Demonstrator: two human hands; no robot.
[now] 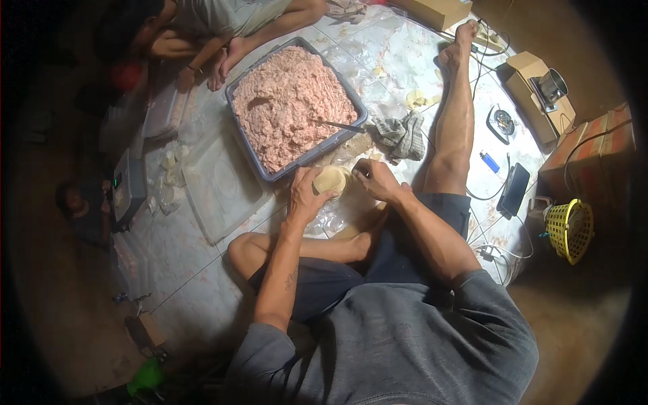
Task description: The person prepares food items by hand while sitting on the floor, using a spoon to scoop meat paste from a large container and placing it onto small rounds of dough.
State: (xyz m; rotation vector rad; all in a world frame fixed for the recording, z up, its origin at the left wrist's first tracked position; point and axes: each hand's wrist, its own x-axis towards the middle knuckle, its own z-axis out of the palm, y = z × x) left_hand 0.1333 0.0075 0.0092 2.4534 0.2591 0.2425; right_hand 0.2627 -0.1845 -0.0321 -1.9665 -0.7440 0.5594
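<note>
My left hand (305, 196) is closed around a small stack of round, pale yellow dough wrappers (329, 179), thumb along the near side. Close by on the right, my right hand (378, 181) has its fingers curled and pinched at the stack's right edge. What those fingertips hold, if anything, is too small to make out. Just beyond both hands stands a grey plastic tub (307, 159) heaped with pink minced meat (290, 101). A dark-handled utensil (343, 125) sticks out of the meat over the tub's right rim.
A crumpled grey cloth (401, 136) lies right of the tub, a clear plastic tray (217, 196) left of it. Another person (236, 34) sits far left beside a container (166, 108). To my right are a phone (516, 189), a blue lighter (490, 162), cables and a yellow basket (569, 231).
</note>
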